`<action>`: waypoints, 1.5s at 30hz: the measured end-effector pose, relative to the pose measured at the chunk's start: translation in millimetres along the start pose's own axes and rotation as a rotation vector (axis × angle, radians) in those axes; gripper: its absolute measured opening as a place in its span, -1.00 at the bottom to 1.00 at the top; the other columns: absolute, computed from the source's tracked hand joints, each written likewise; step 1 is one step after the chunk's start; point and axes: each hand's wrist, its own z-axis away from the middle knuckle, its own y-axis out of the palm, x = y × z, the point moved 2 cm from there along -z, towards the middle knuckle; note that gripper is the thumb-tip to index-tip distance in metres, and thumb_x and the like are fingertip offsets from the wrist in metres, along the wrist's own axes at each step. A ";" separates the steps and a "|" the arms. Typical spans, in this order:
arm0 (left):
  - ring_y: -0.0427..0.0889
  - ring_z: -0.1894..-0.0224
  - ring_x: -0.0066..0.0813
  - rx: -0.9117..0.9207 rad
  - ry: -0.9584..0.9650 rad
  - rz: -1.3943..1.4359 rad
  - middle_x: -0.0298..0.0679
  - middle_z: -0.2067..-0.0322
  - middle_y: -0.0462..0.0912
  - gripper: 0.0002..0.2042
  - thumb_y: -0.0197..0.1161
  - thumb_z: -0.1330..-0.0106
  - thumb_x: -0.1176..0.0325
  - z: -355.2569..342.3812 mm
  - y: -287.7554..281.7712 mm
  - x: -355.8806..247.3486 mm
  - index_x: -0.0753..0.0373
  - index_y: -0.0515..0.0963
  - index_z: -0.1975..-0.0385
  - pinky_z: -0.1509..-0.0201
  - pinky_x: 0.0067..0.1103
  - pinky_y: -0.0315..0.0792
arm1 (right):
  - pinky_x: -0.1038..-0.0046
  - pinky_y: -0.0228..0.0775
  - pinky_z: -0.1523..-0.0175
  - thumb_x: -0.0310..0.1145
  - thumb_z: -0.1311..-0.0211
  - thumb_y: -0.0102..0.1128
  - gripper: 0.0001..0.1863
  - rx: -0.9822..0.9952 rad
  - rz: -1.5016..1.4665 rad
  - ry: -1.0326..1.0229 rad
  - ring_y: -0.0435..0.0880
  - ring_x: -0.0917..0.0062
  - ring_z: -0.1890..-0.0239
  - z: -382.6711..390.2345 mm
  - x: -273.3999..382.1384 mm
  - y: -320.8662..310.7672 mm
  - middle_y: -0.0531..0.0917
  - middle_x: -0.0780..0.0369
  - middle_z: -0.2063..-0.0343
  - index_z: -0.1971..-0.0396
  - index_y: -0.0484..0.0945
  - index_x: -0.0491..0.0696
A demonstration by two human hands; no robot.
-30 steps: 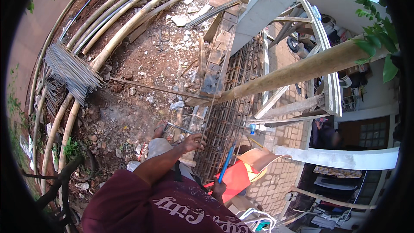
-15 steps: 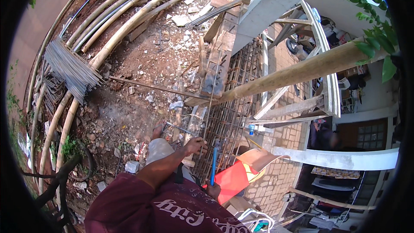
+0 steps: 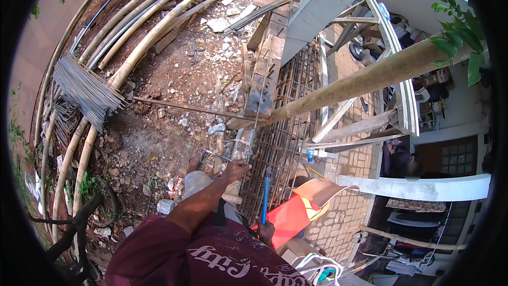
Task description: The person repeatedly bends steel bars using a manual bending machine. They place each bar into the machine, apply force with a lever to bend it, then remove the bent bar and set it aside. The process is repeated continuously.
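Note:
My left hand (image 3: 236, 171) is closed at the lower end of a thin steel rod (image 3: 256, 133), its fingers pinched together. The rod runs away from me alongside a wooden board. My right hand (image 3: 265, 231), close to my body, grips the lower part of a blue-handled tool (image 3: 265, 199). The tool stands nearly upright in the view, and its far end is too small to make out. Beneath and beyond both hands lies a long cage of tied steel bars (image 3: 280, 140). A bare foot (image 3: 196, 160) rests on the soil left of my left hand.
A thick bamboo pole (image 3: 365, 87) slants across the cage to the right. Bamboo poles and a bundle of steel rods (image 3: 87, 89) lie left. An orange-red sheet (image 3: 288, 221) sits beside my right hand. A person (image 3: 398, 163) is by the doorway at right.
My left hand has shifted slightly away from me and left, still at the rod. The blue-handled tool stays in my right hand. The person at the doorway shows more fully.

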 end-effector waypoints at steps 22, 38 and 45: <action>0.79 0.50 -0.35 -0.073 0.029 -0.058 -0.15 0.45 0.75 -0.70 0.46 -0.48 0.22 2.9 3.3 -12.2 0.37 0.64 0.12 0.51 -0.39 0.61 | 0.32 0.36 0.47 0.02 -0.29 0.50 -0.52 -0.007 0.094 -0.199 0.56 0.55 0.66 -18.5 37.4 -9.4 0.57 0.27 0.74 0.54 0.71 -0.12; 0.77 0.45 -0.46 0.014 -0.035 -0.091 -0.24 0.42 0.75 -0.69 0.41 -0.51 0.13 10.8 -11.9 -31.9 0.32 0.68 0.24 0.43 -0.52 0.59 | 0.21 0.41 0.26 0.31 -0.35 0.34 -0.35 0.014 0.102 -0.364 0.60 0.45 0.47 -134.3 206.1 -75.2 0.60 0.20 0.62 0.35 0.76 -0.10; 0.79 0.41 -0.49 0.073 -0.125 -0.073 -0.26 0.35 0.78 -0.65 0.40 -0.51 0.06 11.4 -13.8 -38.6 0.30 0.69 0.20 0.34 -0.53 0.63 | 0.16 0.50 0.16 0.48 -0.25 0.30 -0.26 0.058 0.463 -0.474 0.73 0.28 0.41 -217.0 302.0 -126.2 0.68 0.12 0.59 0.30 0.83 -0.01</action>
